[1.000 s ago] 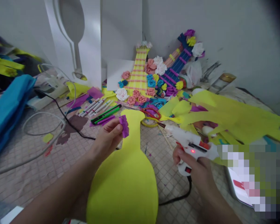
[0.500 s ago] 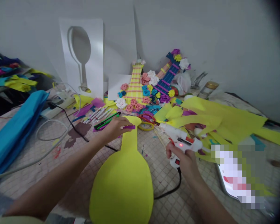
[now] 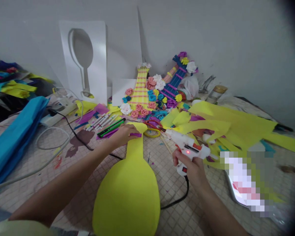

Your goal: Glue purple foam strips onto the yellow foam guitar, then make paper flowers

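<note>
A yellow guitar-shaped cutout (image 3: 127,190) lies flat on the table in front of me, its neck pointing away. At the upper neck, my left hand (image 3: 124,133) has its fingers closed on a purple paper strip (image 3: 136,135), which lies across the neck. My right hand (image 3: 190,167) grips a white hot glue gun (image 3: 189,146) by its handle, to the right of the neck and apart from it. A red light glows on the gun's side, its nozzle points left, and a black cord runs from the handle. Scissors (image 3: 152,132) with red and yellow handles lie near the nozzle.
Finished paper guitars with flowers (image 3: 142,88) lean against the wall. Yellow paper sheets (image 3: 236,124) spread at right, above a phone (image 3: 236,186). Markers (image 3: 100,121), a green-and-black cutter (image 3: 111,127), a power strip (image 3: 57,113) and rolled blue paper (image 3: 17,137) lie at left.
The whole view has shifted slightly to the left. Both hands keep about the same places relative to the yellow cutout, still holding the purple strip and the glue gun.
</note>
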`<state>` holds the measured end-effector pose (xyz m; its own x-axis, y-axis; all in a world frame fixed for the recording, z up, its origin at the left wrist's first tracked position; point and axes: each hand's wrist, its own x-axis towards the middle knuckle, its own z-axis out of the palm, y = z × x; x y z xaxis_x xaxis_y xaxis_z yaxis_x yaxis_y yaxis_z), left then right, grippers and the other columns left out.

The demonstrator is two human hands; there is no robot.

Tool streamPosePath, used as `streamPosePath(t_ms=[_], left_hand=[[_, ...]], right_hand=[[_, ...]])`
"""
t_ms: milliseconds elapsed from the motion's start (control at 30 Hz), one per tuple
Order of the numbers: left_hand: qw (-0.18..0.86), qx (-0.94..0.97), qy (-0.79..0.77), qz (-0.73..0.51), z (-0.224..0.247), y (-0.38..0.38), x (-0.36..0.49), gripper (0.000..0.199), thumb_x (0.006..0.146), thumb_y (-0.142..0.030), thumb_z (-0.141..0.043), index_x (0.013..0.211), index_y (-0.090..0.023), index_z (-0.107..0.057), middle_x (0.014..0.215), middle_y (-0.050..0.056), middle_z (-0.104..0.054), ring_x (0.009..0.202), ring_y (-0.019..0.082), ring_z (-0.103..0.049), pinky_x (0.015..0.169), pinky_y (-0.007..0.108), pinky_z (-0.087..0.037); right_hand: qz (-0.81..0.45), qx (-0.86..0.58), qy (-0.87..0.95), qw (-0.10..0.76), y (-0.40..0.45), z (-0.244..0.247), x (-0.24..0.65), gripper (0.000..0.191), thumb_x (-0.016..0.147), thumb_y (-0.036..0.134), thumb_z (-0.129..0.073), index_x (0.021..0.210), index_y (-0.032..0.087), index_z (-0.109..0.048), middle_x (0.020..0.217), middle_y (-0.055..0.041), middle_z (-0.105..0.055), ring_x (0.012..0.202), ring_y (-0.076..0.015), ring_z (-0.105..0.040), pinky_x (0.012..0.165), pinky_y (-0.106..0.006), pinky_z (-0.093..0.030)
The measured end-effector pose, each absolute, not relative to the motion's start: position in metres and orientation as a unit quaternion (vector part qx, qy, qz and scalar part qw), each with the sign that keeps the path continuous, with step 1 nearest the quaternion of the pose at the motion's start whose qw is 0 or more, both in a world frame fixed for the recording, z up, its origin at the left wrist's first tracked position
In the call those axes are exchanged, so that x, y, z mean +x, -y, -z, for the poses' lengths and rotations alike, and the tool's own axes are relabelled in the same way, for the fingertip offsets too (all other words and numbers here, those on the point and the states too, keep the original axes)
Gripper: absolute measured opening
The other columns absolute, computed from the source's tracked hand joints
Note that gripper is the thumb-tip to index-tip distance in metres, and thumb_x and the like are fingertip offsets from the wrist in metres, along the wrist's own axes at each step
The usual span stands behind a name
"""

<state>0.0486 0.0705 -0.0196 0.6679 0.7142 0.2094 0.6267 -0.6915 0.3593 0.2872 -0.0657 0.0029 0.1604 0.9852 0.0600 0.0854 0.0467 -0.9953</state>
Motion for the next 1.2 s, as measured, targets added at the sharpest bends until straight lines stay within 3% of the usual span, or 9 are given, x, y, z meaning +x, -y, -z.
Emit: streamPosePath(t_ms=[1000,1200], left_hand=[[0.16,0.902,-0.349,-0.197,0.0236,-0.0766,0.0471,0.024,0.082,-0.031,-0.054,0.094,-0.017,-0.069,0.09,0.009,-0.065,0.084,0.018,-0.059,0.077,0.027,-0.043],[0.153,0.908,-0.346,-0.18,0.0246,-0.0779,0.0475,0.023,0.082,-0.032,-0.054,0.095,-0.02,-0.069,0.092,0.007,-0.065,0.087,0.018,-0.058,0.079,0.027,-0.042]], right_hand=[[-0.423,-0.549,0.485,0.534,0.0647,-0.0061,0.2852,0.029,0.07,0.038,-0.058,0.051,0.018,-0.05,0.048,-0.0001,-0.049,0.047,-0.0121,-0.047,0.042,-0.024,-0.039],[-0.429,-0.538,0.484,0.541,0.0652,-0.0058,0.2854,0.028,0.071,0.036,-0.058,0.052,0.018,-0.05,0.049,0.0007,-0.049,0.046,-0.0113,-0.046,0.042,-0.024,-0.038]])
